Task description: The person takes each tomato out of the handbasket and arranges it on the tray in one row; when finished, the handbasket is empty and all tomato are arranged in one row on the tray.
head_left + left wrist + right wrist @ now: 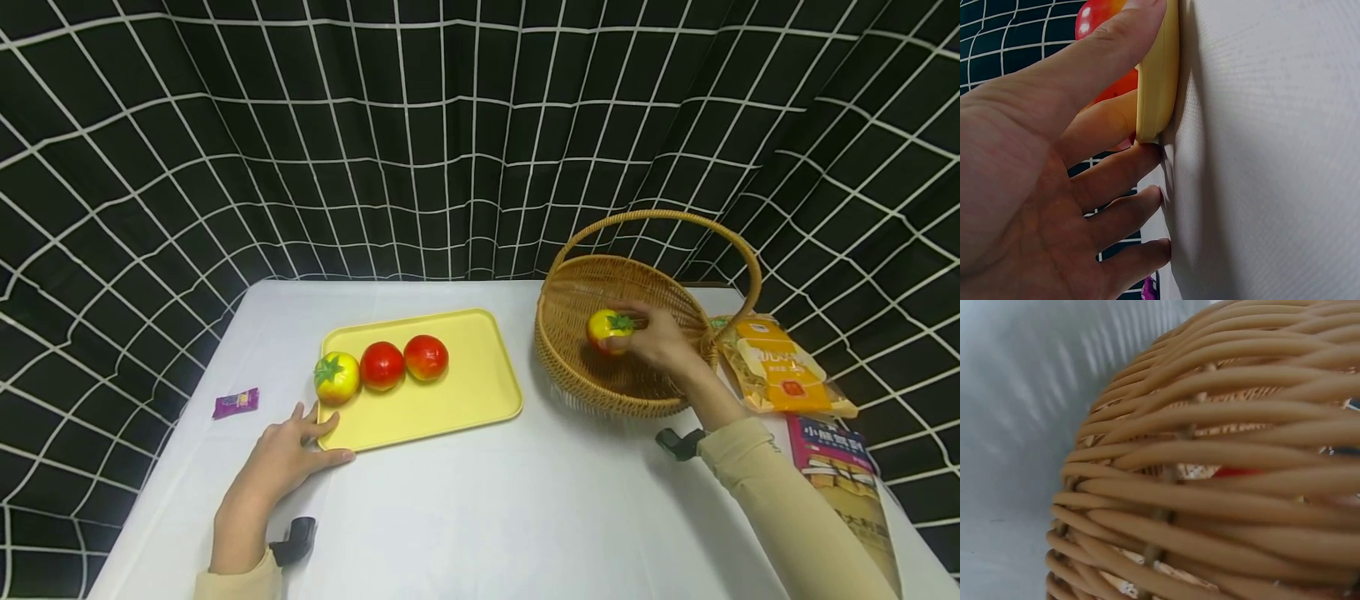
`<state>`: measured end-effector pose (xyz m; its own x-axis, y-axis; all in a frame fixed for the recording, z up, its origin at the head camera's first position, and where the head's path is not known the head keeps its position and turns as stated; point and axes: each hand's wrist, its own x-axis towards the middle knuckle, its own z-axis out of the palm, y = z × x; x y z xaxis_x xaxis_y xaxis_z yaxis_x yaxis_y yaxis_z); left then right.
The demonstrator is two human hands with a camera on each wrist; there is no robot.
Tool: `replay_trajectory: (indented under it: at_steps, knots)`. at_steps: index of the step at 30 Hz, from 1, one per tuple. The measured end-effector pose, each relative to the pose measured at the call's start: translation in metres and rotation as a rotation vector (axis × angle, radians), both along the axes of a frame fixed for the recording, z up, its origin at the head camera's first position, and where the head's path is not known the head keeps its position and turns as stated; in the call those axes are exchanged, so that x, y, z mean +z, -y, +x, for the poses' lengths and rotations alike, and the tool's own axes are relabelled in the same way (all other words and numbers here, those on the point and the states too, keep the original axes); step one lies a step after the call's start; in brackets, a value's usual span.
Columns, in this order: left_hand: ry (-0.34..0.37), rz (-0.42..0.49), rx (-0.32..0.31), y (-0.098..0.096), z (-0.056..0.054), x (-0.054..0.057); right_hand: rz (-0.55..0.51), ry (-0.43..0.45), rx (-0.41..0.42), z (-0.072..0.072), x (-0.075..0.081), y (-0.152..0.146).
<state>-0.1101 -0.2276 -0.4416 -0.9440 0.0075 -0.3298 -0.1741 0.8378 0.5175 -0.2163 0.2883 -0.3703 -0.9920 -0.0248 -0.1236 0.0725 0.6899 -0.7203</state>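
My right hand (660, 337) reaches into the wicker basket (577, 392) and grips a yellow-and-red toy tomato (606, 327) with a green leafy top. In the right wrist view the basket's woven side (1222, 437) hides the hand, and a bit of red shows through a gap. My left hand (283, 450) is at the near left corner of the yellow tray (465, 396), its thumb and index finger touching the rim, the other fingers spread on the cloth. The tray holds another yellow tomato (337, 377) and two red round fruits (382, 367).
A purple-wrapped snack (236, 403) lies left of the tray. Right of the basket are an orange food packet (783, 367) and a second packet (847, 475), partly behind the right sleeve. The basket's tall handle (660, 215) arches over it. A black gridded curtain (420, 167) stands behind the table.
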Motion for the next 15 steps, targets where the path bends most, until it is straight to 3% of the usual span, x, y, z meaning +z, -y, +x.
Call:
replay_trajectory:
  at_steps: [15]
  knots:
    - [-0.007,-0.005,-0.011,0.0,-0.001,-0.002,-0.046,-0.078,-0.004,0.005,0.021,0.024]
